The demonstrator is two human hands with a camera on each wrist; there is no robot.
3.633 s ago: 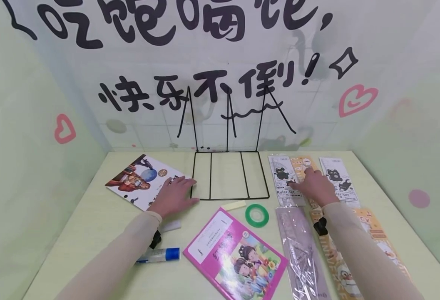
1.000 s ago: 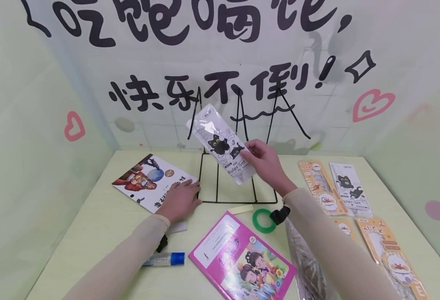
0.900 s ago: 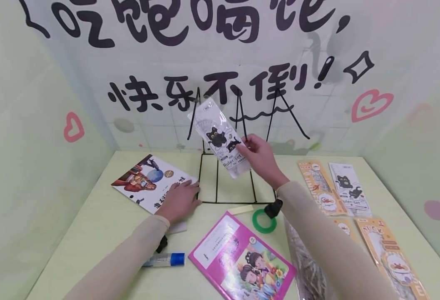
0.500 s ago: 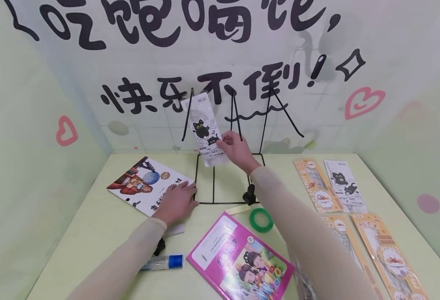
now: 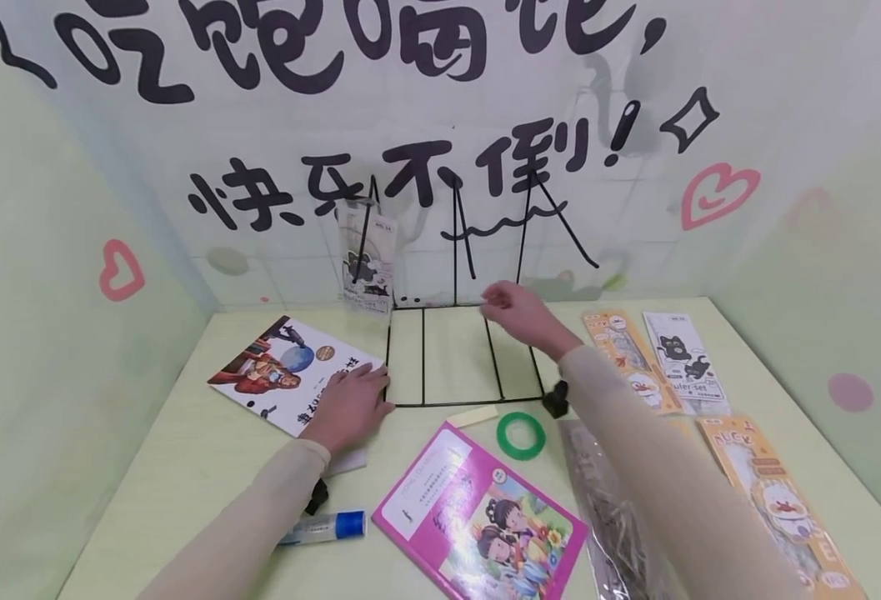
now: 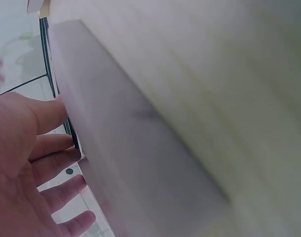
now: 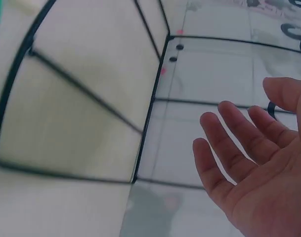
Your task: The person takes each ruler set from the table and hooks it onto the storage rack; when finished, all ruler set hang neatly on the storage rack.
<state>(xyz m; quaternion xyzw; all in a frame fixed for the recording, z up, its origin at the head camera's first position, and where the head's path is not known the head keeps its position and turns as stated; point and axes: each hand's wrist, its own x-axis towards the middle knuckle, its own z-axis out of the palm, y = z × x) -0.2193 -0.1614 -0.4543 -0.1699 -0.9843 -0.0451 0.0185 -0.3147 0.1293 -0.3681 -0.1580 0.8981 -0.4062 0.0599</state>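
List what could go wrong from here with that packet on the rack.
The ruler-set packet hangs on the left prong of the black wire rack, so a bump might swing it or knock it loose. The right hand, empty, is close to the rack and could snag a wire. The left hand lies over the white book beside the rack's left edge; a careless move may drag the book or nudge the rack.

A ruler-set packet (image 5: 376,261), white with black cats, is being held nearly upright by the leftmost prong of the standing black wire rack (image 5: 423,358). Just beside the rack's left edge, an illustrated white book (image 5: 282,367) is being partly covered by the left hand (image 5: 346,408).
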